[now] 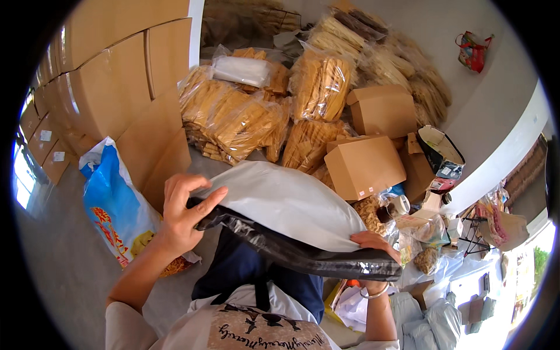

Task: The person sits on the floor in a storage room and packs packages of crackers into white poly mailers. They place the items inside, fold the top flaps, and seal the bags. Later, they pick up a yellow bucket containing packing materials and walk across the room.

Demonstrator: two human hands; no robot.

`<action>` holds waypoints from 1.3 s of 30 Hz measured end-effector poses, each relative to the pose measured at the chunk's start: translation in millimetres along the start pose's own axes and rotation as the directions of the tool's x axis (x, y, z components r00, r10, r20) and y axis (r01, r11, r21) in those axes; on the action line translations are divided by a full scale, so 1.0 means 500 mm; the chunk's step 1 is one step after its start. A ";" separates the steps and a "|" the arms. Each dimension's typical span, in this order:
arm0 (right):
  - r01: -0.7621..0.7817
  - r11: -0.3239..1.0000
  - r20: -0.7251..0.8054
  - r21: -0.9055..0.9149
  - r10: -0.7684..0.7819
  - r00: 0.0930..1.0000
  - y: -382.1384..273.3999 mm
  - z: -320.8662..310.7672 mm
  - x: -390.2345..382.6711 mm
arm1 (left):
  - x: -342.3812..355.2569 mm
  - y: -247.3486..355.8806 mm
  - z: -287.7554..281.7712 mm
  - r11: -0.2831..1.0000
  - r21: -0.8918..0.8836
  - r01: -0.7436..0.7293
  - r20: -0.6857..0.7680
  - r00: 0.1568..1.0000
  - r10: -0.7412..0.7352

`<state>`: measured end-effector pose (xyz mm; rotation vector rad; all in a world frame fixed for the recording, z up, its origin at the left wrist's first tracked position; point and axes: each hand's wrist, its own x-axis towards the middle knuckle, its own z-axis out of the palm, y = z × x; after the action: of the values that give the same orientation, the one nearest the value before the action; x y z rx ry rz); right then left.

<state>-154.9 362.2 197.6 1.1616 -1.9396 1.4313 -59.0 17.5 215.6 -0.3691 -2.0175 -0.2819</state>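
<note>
In front of my body I hold a large plastic mailing bag (280, 198) with both hands. Its upper face is pale grey-white, and a shiny black strip runs along the side nearest me. My left hand (188, 210) is closed on the bag's left end, the thumb and fingers curled over the edge. On the right end my right hand (376, 244) has its fingers over the top, partly hidden by the bag. A bracelet circles my right wrist. Whether anything lies inside the bag is hidden.
Tall cardboard boxes (114, 87) stand at the left, beside a blue and white sack (111, 192). Clear-wrapped bundles of tan sticks (233, 119) pile up ahead. Open cardboard cartons (367, 169) and a black box (441, 153) sit at the right, with grey plastic bags (440, 321) lower down.
</note>
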 end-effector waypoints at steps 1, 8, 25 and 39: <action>0.020 0.999 -0.015 -0.030 -0.021 1.000 -0.003 -0.004 0.000 | 0.006 0.008 0.004 0.992 0.094 -0.085 -0.031 0.996 0.088; -0.027 1.000 -0.134 0.000 0.026 0.991 -0.029 0.018 -0.018 | -0.004 0.068 0.005 0.875 -0.050 -0.481 0.223 0.849 0.479; -0.141 0.987 -0.139 -0.081 0.129 0.982 -0.078 0.032 -0.032 | -0.053 0.038 0.027 0.997 0.013 0.072 0.589 0.806 -0.065; -0.170 0.985 -0.191 0.030 0.173 0.966 -0.070 0.007 -0.055 | -0.095 -0.024 -0.045 0.930 -0.249 0.270 0.227 0.950 -0.215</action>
<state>-110.2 365.1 194.1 0.8410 -1.9337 1.5841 -24.8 -8.2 182.9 -0.3283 -2.2259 -0.7148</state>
